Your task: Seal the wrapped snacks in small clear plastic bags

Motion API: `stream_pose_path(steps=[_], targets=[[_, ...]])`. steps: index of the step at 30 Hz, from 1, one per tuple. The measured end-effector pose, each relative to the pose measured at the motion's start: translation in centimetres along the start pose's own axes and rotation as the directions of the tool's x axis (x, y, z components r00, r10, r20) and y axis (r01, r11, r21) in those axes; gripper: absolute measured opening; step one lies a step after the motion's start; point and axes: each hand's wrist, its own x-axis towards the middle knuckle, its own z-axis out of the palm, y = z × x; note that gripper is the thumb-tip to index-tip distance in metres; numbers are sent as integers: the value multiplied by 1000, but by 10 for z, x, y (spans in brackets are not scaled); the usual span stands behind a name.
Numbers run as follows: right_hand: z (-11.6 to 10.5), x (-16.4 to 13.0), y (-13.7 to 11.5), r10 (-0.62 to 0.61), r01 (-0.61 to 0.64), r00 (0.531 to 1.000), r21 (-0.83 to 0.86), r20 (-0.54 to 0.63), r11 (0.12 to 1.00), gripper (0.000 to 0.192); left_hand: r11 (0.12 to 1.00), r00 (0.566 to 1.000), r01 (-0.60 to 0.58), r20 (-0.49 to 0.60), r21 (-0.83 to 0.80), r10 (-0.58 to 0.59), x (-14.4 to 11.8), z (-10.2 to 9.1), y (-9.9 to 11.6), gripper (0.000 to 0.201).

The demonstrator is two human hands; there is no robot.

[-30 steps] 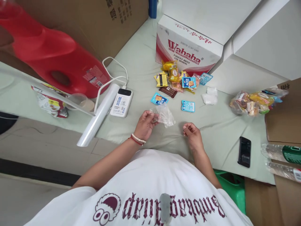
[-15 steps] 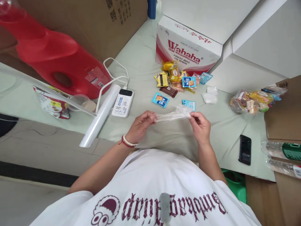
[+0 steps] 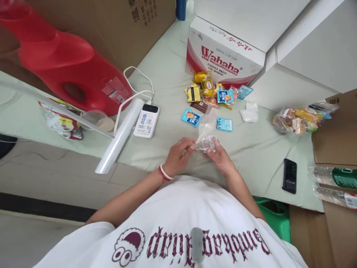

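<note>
A clear plastic bag (image 3: 205, 133) hangs between both hands, crumpled at its near end and stretching away over the table. My left hand (image 3: 180, 155) pinches its left edge. My right hand (image 3: 220, 156) grips the near right part, with some fingers behind the film. Just beyond lie a blue snack packet (image 3: 191, 117) on the left and another light blue packet (image 3: 224, 124) on the right. Farther back is a pile of wrapped snacks (image 3: 208, 87), yellow, brown and blue. Folded clear bags (image 3: 249, 112) rest right of the packets.
A Wahaba-style white and red carton (image 3: 223, 56) stands behind the snacks. To the left are a white power bank (image 3: 146, 121) with a cable, a plastic film roll (image 3: 119, 137) and a big red jug (image 3: 69, 70). At right sit a filled snack bag (image 3: 298, 119) and a phone (image 3: 289, 176).
My hands have come closer together. The plastic bag, earlier stretched sideways between them, now points away from me, and the right light blue packet shows fully.
</note>
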Motion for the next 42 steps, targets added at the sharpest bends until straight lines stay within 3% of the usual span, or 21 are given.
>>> stream_pose_path(steps=[2,3,5,8,12,15,18,22,24,26,28,31,33,34,36,39,42], targets=[[10,10,-1,-22,25,998,45,-58,999,80,996,995,-65,83,62,59,-8,4,2,31],[12,16,0,-6,13,997,78,-82,997,69,997,997,-43,64,57,40,-10,4,2,30],[10,23,2,25,-5,989,130,-147,992,47,997,995,78,-64,20,-77,-14,-2,-3,30],[1,22,9,-18,39,968,83,-249,996,36,961,930,276,-251,-12,-270,-14,-15,-14,32],[1,10,13,-192,161,954,-143,-231,976,29,942,908,330,-297,69,-296,-2,-14,-21,43],[7,1,14,-283,233,940,-246,-192,941,28,930,918,350,-239,112,-316,19,5,-25,46],[5,-11,22,-263,216,940,-220,-218,951,32,906,896,422,-156,13,-415,40,21,-35,24],[-26,-34,40,-35,24,976,-53,-214,998,42,901,882,419,-187,-108,-433,44,22,-42,31],[-49,-42,42,46,-60,974,-61,-220,996,48,893,890,393,-156,-220,-429,39,21,-38,35],[-67,-42,37,11,-51,953,-124,-301,991,52,886,919,353,-65,-300,-388,32,22,-28,41],[-72,-32,26,-85,34,933,-147,-350,988,64,897,949,315,69,-309,-309,27,25,-16,45],[-54,-4,9,-93,90,978,-22,-186,996,92,908,939,296,262,-297,-221,23,31,-3,48],[-36,15,2,-8,11,999,84,-39,996,91,910,931,305,291,-280,-222,22,30,-1,49],[-28,22,0,30,-30,1000,125,-3,992,83,916,938,304,253,-262,-239,22,26,-2,48],[-23,33,1,62,-53,997,198,-38,979,60,934,956,291,91,-208,-278,22,15,-8,45],[-38,40,9,26,39,969,253,-247,967,42,957,945,271,-160,-108,-286,17,-6,-22,41],[-59,39,16,-2,109,904,227,-428,968,40,964,924,264,-278,-36,-263,7,-19,-29,39]])
